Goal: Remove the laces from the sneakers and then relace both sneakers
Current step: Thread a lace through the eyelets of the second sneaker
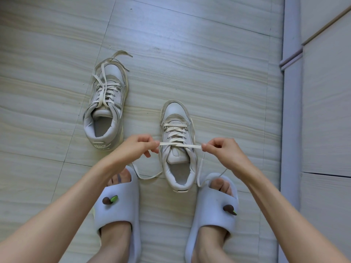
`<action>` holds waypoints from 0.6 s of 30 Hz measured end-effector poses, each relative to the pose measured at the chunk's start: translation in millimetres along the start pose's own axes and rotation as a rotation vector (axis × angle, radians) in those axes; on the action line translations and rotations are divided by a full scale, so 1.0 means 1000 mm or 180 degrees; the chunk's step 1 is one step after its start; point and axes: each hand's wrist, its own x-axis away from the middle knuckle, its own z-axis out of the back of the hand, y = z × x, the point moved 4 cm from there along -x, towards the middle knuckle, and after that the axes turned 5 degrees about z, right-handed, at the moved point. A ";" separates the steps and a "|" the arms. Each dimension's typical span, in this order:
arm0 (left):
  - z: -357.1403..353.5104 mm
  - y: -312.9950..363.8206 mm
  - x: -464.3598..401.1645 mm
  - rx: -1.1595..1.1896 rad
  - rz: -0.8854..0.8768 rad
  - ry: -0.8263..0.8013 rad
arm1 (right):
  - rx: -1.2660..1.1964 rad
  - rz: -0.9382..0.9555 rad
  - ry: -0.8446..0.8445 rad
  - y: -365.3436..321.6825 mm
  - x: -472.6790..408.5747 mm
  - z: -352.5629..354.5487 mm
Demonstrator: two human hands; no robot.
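Observation:
Two pale grey sneakers stand on the floor, toes pointing away from me. The right sneaker (177, 145) is laced up to its top eyelets. Its cream lace (180, 144) is stretched taut across the tongue between my hands. My left hand (137, 147) pinches one end, my right hand (221, 150) pinches the other. Loose lace tails hang down toward my slippers. The left sneaker (106, 109) stands further away, laced, with its lace ends (114, 57) thrown loosely over the toe.
My feet wear light blue slippers (117, 209) just below the right sneaker. A pale wall base and cabinet panels (322, 111) run along the right side. The floor is striped light tile (209, 63).

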 end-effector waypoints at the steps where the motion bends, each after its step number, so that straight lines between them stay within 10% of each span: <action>1: 0.000 -0.003 0.002 0.0148 0.0050 0.0012 | -0.0087 -0.0029 -0.0012 0.004 0.001 0.000; 12: 0.007 0.000 0.011 -0.0417 -0.0230 -0.0161 | 0.0244 0.0115 0.1345 0.013 0.006 0.056; 18: -0.002 0.003 0.013 -0.1771 -0.0736 0.0334 | 0.2019 0.0408 0.0469 -0.002 -0.008 0.028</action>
